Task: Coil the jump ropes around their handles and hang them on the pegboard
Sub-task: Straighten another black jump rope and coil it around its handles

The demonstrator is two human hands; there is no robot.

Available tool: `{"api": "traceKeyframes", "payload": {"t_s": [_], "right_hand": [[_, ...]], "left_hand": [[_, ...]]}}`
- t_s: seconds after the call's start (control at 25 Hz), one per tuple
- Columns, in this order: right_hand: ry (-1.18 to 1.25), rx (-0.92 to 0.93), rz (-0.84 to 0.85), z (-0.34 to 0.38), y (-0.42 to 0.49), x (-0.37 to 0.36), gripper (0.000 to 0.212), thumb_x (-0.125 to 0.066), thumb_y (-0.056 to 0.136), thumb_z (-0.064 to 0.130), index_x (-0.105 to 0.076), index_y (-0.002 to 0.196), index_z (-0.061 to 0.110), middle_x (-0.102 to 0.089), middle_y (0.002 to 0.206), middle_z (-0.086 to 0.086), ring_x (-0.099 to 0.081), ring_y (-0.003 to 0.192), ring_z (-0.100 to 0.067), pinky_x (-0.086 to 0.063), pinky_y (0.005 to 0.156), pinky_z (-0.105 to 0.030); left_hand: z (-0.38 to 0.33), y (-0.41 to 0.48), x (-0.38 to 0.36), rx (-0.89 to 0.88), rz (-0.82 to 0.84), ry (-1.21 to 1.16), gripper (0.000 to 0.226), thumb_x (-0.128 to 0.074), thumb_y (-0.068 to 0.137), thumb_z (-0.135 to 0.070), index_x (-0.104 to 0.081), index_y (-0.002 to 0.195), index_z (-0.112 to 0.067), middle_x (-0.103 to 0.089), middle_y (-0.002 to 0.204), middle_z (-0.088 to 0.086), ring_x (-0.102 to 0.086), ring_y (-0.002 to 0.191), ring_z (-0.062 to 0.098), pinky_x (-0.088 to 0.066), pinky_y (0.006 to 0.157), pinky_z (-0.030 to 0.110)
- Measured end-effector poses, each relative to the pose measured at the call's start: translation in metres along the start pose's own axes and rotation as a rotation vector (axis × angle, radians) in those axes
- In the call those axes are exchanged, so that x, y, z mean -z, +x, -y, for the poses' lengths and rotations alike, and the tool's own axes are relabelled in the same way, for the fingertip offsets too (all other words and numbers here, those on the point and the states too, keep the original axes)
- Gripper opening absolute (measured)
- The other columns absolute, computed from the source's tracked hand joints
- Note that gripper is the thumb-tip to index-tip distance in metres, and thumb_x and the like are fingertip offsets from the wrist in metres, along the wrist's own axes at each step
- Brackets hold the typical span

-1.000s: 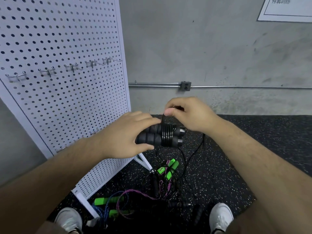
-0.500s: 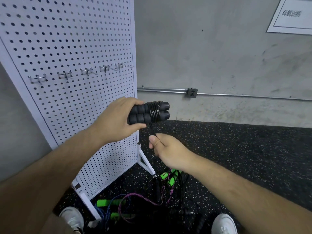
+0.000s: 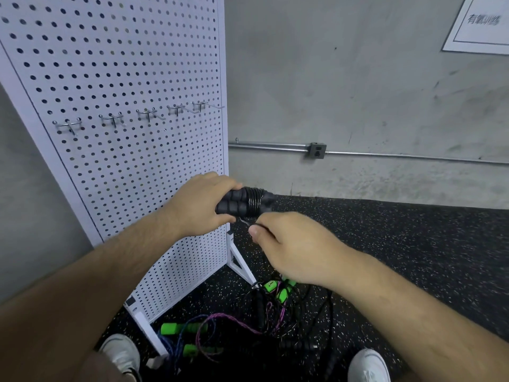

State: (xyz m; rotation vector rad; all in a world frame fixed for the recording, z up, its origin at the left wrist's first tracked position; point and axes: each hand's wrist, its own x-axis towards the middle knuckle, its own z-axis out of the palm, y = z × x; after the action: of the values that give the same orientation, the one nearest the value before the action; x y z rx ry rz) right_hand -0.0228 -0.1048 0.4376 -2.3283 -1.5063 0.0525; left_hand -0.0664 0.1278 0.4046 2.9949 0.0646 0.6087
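My left hand [image 3: 202, 201] grips two black foam handles [image 3: 242, 202] held side by side, with black rope [image 3: 254, 201] wound in several turns around their middle. Just below the handles, my right hand [image 3: 286, 244] pinches the loose end of that rope between thumb and fingers. The white pegboard [image 3: 118, 78] stands at the left with a row of bare metal hooks [image 3: 148, 114]. More jump ropes [image 3: 228, 321] with green handles and purple, blue and black cords lie tangled on the floor by my feet.
The pegboard's white foot brace [image 3: 239, 264] juts onto the speckled black mat [image 3: 385, 244]. My two white shoes [image 3: 367, 365] flank the rope pile. A metal conduit with an outlet box [image 3: 316, 150] runs along the grey concrete wall.
My right hand went from above the handles down and under them, pulling the rope around, and now sits close beneath the coil. The handles stayed in my left hand.
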Motion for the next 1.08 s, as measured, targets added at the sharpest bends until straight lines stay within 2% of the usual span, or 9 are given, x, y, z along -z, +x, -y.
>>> {"api": "traceKeyframes", "payload": {"t_s": [0.12, 0.2, 0.36, 0.52, 0.64, 0.72, 0.84, 0.96, 1.08], "right_hand": [[-0.182, 0.043, -0.11, -0.008, -0.002, 0.024, 0.023, -0.045, 0.102, 0.043, -0.059, 0.094, 0.026, -0.045, 0.066, 0.013, -0.046, 0.063, -0.011, -0.029, 0.051, -0.021], [-0.253, 0.052, -0.18, -0.02, 0.0, 0.033, 0.022, -0.045, 0.102, 0.043, -0.061, 0.098, 0.028, -0.046, 0.069, 0.014, -0.048, 0.07, -0.013, -0.028, 0.052, -0.025], [-0.262, 0.101, -0.282, -0.052, 0.014, 0.036, 0.024, -0.05, 0.101, 0.041, -0.069, 0.103, 0.028, -0.068, 0.094, 0.01, -0.062, 0.09, -0.017, -0.04, 0.065, -0.03], [-0.193, 0.104, -0.219, -0.079, 0.027, 0.034, 0.025, -0.053, 0.1, 0.044, -0.072, 0.108, 0.031, -0.072, 0.104, 0.01, -0.063, 0.097, -0.014, -0.049, 0.074, -0.031], [-0.026, 0.037, -0.219, -0.095, 0.03, 0.035, 0.022, -0.063, 0.091, 0.053, -0.075, 0.099, 0.037, -0.072, 0.09, 0.016, -0.062, 0.083, -0.002, -0.051, 0.072, -0.028], [0.097, -0.034, -0.21, -0.103, 0.031, 0.033, 0.018, -0.07, 0.084, 0.055, -0.075, 0.09, 0.039, -0.07, 0.081, 0.024, -0.061, 0.079, 0.004, -0.047, 0.067, -0.017], [0.277, -0.082, -0.213, -0.103, 0.032, 0.027, 0.006, -0.072, 0.088, 0.039, -0.07, 0.082, 0.039, -0.067, 0.073, 0.029, -0.059, 0.07, 0.011, -0.042, 0.067, -0.012], [0.649, -0.188, -0.172, -0.097, 0.025, 0.012, 0.024, -0.056, 0.1, 0.008, -0.064, 0.084, 0.024, -0.066, 0.073, 0.009, -0.061, 0.063, 0.006, -0.05, 0.065, -0.016], [0.485, -0.178, 0.044, -0.074, 0.019, -0.029, 0.028, -0.04, 0.108, 0.025, -0.063, 0.095, 0.017, -0.054, 0.066, 0.007, -0.047, 0.051, -0.003, -0.042, 0.047, -0.019]], "left_hand": [[-0.005, 0.0, -0.006, -0.021, 0.054, -0.025, 0.064, -0.084, 0.074, -0.05, -0.056, 0.127, -0.03, -0.049, 0.101, -0.021, -0.046, 0.096, 0.006, -0.042, 0.09, 0.034], [-0.011, 0.0, -0.008, -0.051, 0.069, -0.041, 0.063, -0.084, 0.074, -0.051, -0.055, 0.127, -0.032, -0.05, 0.101, -0.022, -0.046, 0.096, 0.004, -0.041, 0.09, 0.031], [-0.027, -0.005, -0.01, -0.129, 0.126, -0.102, 0.063, -0.085, 0.076, -0.042, -0.057, 0.131, -0.027, -0.042, 0.101, -0.028, -0.042, 0.098, -0.001, -0.033, 0.087, 0.018], [-0.041, -0.01, -0.009, -0.177, 0.179, -0.181, 0.059, -0.086, 0.076, -0.038, -0.058, 0.127, -0.028, -0.043, 0.101, -0.031, -0.045, 0.102, -0.001, -0.034, 0.092, 0.012], [-0.054, -0.011, -0.005, -0.197, 0.21, -0.258, 0.061, -0.087, 0.076, -0.036, -0.056, 0.128, -0.028, -0.045, 0.106, -0.031, -0.045, 0.106, -0.002, -0.035, 0.094, 0.014], [-0.063, -0.015, -0.003, -0.187, 0.229, -0.312, 0.064, -0.086, 0.077, -0.038, -0.052, 0.131, -0.032, -0.046, 0.114, -0.027, -0.044, 0.111, -0.006, -0.035, 0.099, 0.014], [-0.073, -0.021, 0.007, -0.126, 0.213, -0.397, 0.07, -0.083, 0.08, -0.038, -0.042, 0.136, -0.038, -0.047, 0.124, -0.02, -0.045, 0.118, -0.008, -0.035, 0.1, 0.01], [-0.069, -0.021, 0.021, -0.041, 0.142, -0.429, 0.071, -0.082, 0.082, -0.039, -0.036, 0.136, -0.039, -0.05, 0.129, -0.017, -0.049, 0.12, -0.003, -0.04, 0.104, 0.021], [-0.05, -0.017, 0.02, 0.013, 0.03, -0.396, 0.067, -0.083, 0.08, -0.036, -0.042, 0.133, -0.031, -0.052, 0.129, -0.011, -0.051, 0.121, 0.005, -0.044, 0.108, 0.034]]}}
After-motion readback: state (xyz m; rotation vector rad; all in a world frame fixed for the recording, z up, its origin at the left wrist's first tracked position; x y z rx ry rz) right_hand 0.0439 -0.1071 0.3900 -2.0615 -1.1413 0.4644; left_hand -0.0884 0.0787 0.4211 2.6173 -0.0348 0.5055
